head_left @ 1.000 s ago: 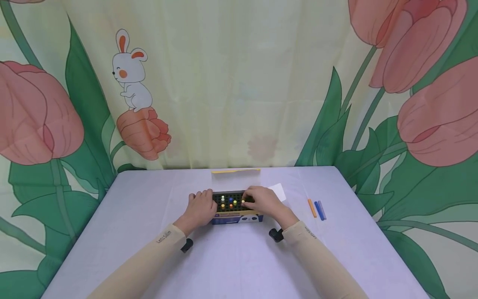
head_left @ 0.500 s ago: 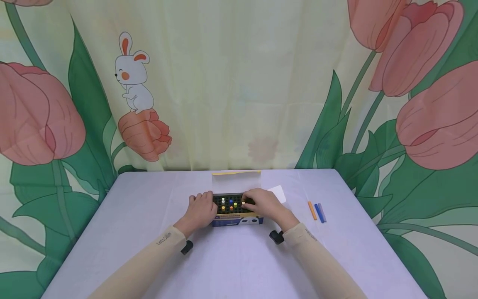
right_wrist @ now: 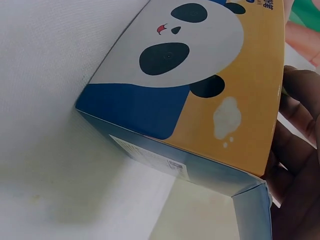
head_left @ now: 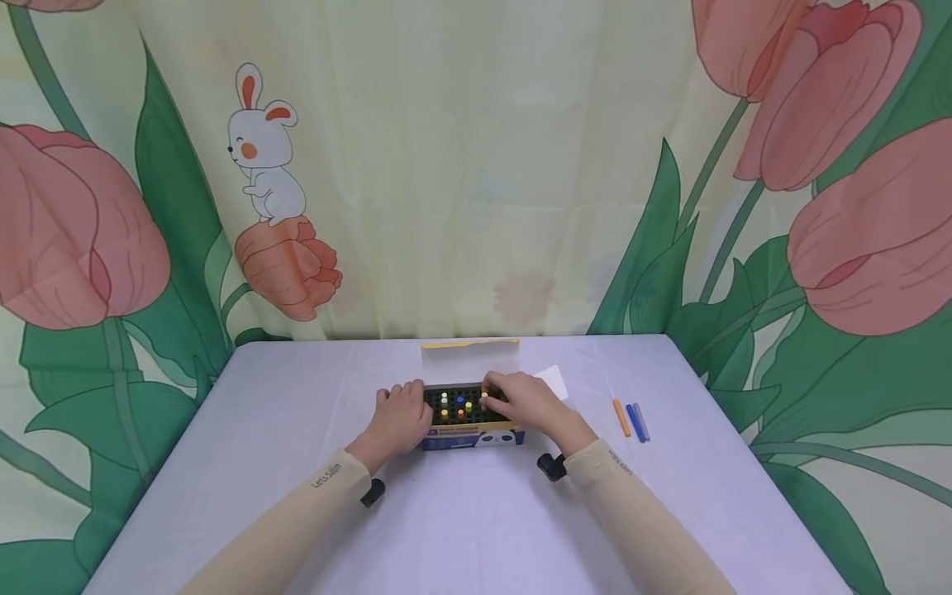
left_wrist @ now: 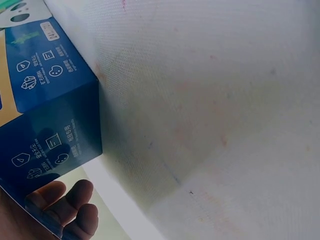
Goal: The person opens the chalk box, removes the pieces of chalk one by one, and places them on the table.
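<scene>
A blue and yellow box with a panda face (head_left: 476,439) stands on the table, its lid raised behind it. Inside, a black grid of holes (head_left: 454,395) bears several small coloured ends of what look like markers. My left hand (head_left: 397,417) holds the box's left end; in the left wrist view its fingertips (left_wrist: 82,210) curl past the box edge. At the right part of the grid, my right hand (head_left: 524,401) pinches the top of a pale yellow marker (head_left: 484,397). In the right wrist view that marker is mostly hidden behind the fingers and the box (right_wrist: 200,60).
An orange marker (head_left: 621,417), a blue one (head_left: 635,422) and a purple one (head_left: 643,421) lie on the tablecloth to the right. A white card or flap (head_left: 553,382) shows behind my right hand. A printed curtain (head_left: 476,207) hangs behind the table.
My right fingers and the pale yellow marker end have risen slightly over the grid. My left hand has stayed on the box. The head view has tilted a little.
</scene>
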Motion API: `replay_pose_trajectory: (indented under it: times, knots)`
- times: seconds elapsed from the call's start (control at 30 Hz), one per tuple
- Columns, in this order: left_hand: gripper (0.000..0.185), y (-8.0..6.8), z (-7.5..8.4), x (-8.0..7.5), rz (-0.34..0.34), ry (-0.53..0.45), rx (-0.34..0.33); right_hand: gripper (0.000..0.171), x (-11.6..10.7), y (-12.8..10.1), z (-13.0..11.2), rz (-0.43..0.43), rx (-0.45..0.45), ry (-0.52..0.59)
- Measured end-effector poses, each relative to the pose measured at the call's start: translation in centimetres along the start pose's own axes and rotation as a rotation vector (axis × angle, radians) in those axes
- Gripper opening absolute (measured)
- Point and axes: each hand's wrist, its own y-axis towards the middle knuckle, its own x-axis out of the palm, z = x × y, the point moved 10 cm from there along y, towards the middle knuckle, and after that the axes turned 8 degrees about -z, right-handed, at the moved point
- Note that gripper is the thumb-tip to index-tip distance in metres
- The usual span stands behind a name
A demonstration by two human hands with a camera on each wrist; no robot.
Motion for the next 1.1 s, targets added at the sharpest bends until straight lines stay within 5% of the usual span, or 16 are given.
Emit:
replay_pose_trajectory:
  times: [1.1]
  knots:
    - [0.030,0.0,0.1,-0.2,0.010,0.007,-0.004,0.016,-1.4,0.0,0.5,0.077,0.079,0.119]
